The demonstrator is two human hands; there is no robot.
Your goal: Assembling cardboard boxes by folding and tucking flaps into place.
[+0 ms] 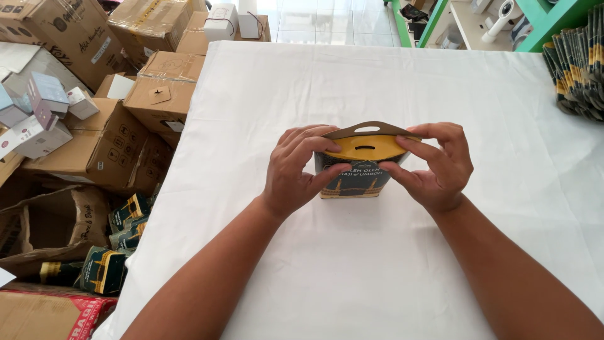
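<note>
Two bare forearms reach in from the near edge over a table (377, 277) spread with a white cloth. The left hand (296, 170) is curled around the left end of a small gift box (360, 179), fingers (314, 135) hooked over its top edge and thumb pressed against the dark printed front. The right hand (437, 167) mirrors it on the right end, fingers over the top, thumb on the front, so both hands are closed on the box and pinch its upper edges toward each other. The box stands upright in the middle of the table, its dark front panel toward the person; a yellow flap (368, 148) with a slot shows at the top, and a brown handle flap (371, 130) with an oval cut-out rises just behind it. To the left, off the table, lie more small boxes (104, 267) of the same print among brown cartons (104, 141) piled on the floor, with some little white boxes (38, 113) on top. At the far right edge of the table sits a stack of flat packs (579, 69). Beyond it stand green shelves (547, 22) and a tiled floor (327, 19).
</note>
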